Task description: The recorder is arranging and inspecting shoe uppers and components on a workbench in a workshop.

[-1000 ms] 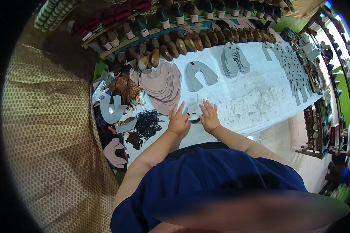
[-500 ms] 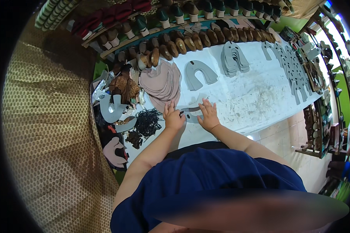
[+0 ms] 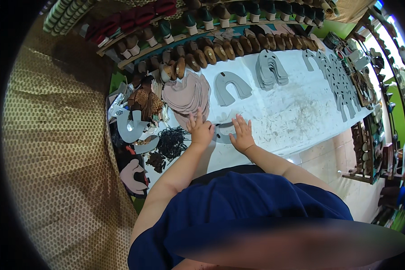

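A grey U-shaped shoe-upper piece [image 3: 222, 137] lies on the white table in front of me, partly under both hands. My left hand [image 3: 200, 131] rests at its left end, fingers stretched and apart, palm down; the fingertips reach the near edge of a stack of pinkish-beige cut pieces [image 3: 186, 96]. My right hand [image 3: 242, 134] lies flat on the right end, its fingers spread. Between the hands is a thin pale curved piece or outline [image 3: 228, 119], which I cannot make out well. A small dark mark shows near my left fingertips.
Farther back are a grey U-shaped piece [image 3: 231, 86] and a grey stack [image 3: 271, 69]. Rows of wooden shoe lasts [image 3: 229, 48] line the back. Black cords [image 3: 172, 143] and scraps lie left. Overlapping grey pieces [image 3: 337, 83] cover the right end; a shoe rack [image 3: 369, 148] stands beyond.
My left hand has shifted slightly up and away from the grey piece's end, and the dark spot by its thumb no longer shows. My right hand stays nearly in place.
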Available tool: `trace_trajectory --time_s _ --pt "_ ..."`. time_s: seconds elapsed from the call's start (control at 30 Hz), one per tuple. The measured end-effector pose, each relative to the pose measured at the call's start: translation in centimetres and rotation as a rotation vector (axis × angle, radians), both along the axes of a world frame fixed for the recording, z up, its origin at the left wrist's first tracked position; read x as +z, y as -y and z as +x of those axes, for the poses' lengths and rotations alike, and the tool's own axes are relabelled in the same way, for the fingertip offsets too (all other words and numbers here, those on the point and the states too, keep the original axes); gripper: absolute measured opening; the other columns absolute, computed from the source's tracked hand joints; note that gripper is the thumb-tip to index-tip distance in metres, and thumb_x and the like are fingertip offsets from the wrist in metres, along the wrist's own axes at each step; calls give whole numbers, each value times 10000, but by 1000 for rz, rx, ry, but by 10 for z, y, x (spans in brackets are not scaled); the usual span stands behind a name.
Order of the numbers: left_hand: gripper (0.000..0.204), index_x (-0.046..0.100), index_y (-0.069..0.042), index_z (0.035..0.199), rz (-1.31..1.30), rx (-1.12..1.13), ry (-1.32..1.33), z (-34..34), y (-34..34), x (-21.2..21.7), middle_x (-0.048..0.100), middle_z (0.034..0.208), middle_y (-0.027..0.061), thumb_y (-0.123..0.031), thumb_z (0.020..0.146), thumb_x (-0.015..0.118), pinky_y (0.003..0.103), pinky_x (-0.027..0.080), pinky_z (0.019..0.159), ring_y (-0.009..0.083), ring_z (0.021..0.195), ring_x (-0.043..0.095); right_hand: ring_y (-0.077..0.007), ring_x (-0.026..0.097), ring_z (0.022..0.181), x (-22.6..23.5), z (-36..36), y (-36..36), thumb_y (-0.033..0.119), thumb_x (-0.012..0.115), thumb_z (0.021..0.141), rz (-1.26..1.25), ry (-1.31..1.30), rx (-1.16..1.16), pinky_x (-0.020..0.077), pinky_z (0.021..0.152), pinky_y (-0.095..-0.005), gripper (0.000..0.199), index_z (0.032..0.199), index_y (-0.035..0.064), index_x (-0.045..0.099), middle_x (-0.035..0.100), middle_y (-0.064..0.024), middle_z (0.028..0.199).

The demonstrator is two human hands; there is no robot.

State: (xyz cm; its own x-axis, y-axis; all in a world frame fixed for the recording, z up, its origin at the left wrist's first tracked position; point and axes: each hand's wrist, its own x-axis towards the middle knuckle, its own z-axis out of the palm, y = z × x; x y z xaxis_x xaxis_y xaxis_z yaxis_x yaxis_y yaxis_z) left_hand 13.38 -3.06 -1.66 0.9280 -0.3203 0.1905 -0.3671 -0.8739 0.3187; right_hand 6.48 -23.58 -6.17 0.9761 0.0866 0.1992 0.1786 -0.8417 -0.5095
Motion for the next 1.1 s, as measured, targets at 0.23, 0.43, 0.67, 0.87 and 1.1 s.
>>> trace_trajectory --time_s 0.23,0.43,0.67,0.87,1.1 --pt "446 631 -141 1215 135 79 -54 13 0 -7 205 1627 154 -255 794 721 682 149 1122 478 1477 121 -355 196 1495 0 0 -1 237 654 873 1 -8 -12 84 1183 -620 769 1519 62 277 215 -196 1603" --pt "758 344 -153 1528 241 -328 32 -15 -8 -38 180 1646 102 -406 872 627 680 112 1138 355 1517 129 -340 201 1495 -1 1 -2 289 627 894 5 -8 -8 72 1189 -614 734 1517 72 306 228 -172 1607" --pt "815 257 -139 1560 250 -284 -369 -23 -10 -9 162 1655 87 -477 902 597 635 102 1168 295 1524 152 -341 220 1487 4 0 -2 290 618 904 -26 -30 2 88 1184 -622 678 1487 63 355 252 -172 1597" --pt "832 250 -132 1564 170 -175 -260 -56 -68 5 158 1651 123 -490 899 600 622 81 1174 345 1520 139 -332 224 1488 6 -1 -4 306 603 913 -87 -76 48 91 1186 -616 654 1484 85 374 267 -158 1596" --pt "856 184 -86 1576 216 332 -247 -146 -148 -1 66 1645 219 -435 909 591 656 38 1155 438 1509 59 -325 195 1503 11 -3 4 370 580 912 -195 -98 262 87 1194 -600 720 1524 93 322 260 -146 1607"
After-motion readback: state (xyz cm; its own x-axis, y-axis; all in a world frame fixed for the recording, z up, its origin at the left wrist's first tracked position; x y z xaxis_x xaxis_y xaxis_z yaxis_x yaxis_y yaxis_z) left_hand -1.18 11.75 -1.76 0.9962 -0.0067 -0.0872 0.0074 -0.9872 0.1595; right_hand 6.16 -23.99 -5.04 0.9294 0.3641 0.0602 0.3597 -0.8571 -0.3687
